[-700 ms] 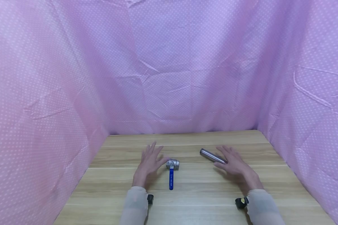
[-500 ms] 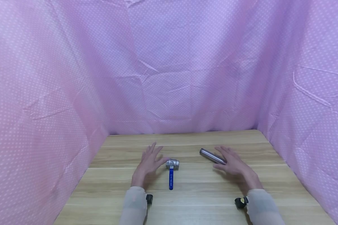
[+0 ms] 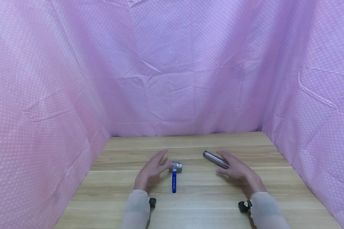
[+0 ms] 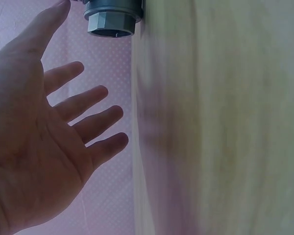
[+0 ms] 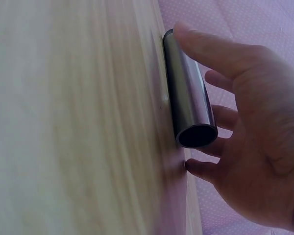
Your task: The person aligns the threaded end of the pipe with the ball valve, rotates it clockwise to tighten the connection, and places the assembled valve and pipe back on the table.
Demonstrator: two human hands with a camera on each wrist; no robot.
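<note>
- Head view: two hands over one light wooden table (image 3: 195, 203), which is enclosed on three sides by pink dotted cloth (image 3: 172, 79).
- Head view: one steel ball valve with a blue lever handle (image 3: 175, 173) lies near the table's middle, handle pointing toward the person. The left hand (image 3: 152, 170) is spread, its fingers straight, thumb tip at the valve body; nothing is gripped.
- Head view: one smooth grey metal tube (image 3: 216, 159) lies on its side to the right of the valve, well apart from it. The right hand (image 3: 239, 173) is spread and arched over the tube's near end, fingers loosely extended, holding nothing.
- Head view: two pale sleeves, one small black wrist mount at each.
- Left wrist view: the left hand (image 4: 44, 142) shows an open palm, four fingers fanned. The thumb reaches up beside the valve's hexagonal end (image 4: 111, 17), which rests on the table (image 4: 225, 127).
- Right wrist view: the tube (image 5: 188, 105) lies on the table (image 5: 73, 122), its open end toward the camera. The right hand (image 5: 250, 142) cups round it; the thumb tip touches its far end, the fingers are close beside it but not closed on it.
</note>
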